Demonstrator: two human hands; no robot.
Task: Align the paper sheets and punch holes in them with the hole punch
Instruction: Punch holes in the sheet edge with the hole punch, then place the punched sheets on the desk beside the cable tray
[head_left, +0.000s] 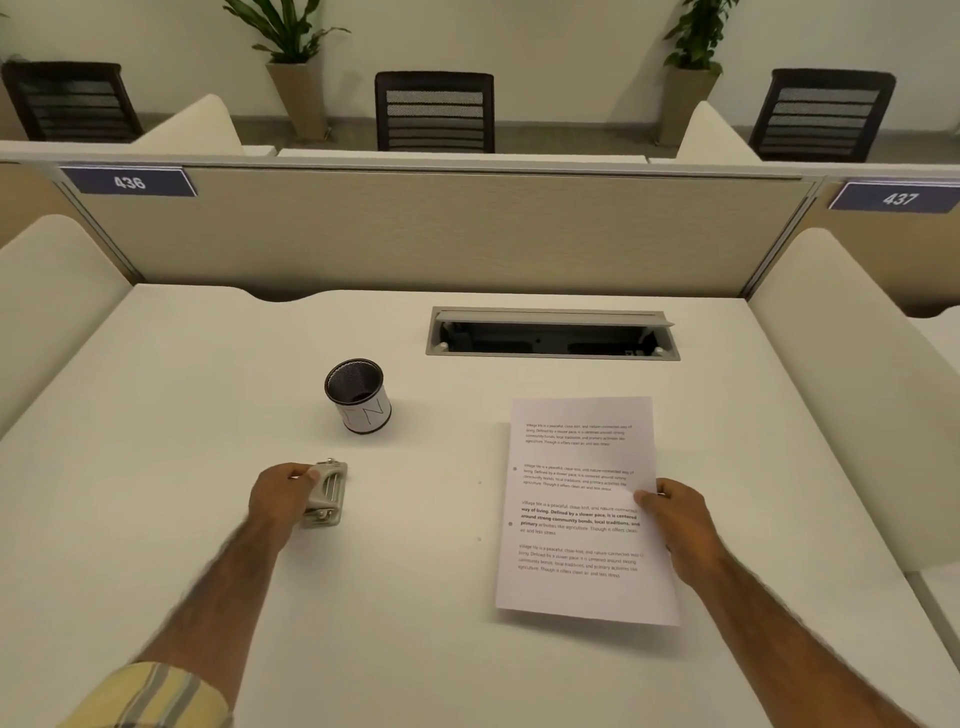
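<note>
Printed white paper sheets (579, 514) lie stacked on the white desk (415, 597), right of centre, with two punched holes along their left edge. My right hand (675, 519) pinches the stack's right edge, thumb on top of the page. The near end of the stack sits slightly lifted, casting a shadow. A small grey hole punch (327, 493) stands on the desk to the left. My left hand (280, 496) grips it from its left side, thumb on its top.
A black mesh pen cup (358, 395) with a white label stands behind the hole punch. An open cable tray (550, 338) is set into the desk at the back. Beige partitions enclose the desk on three sides.
</note>
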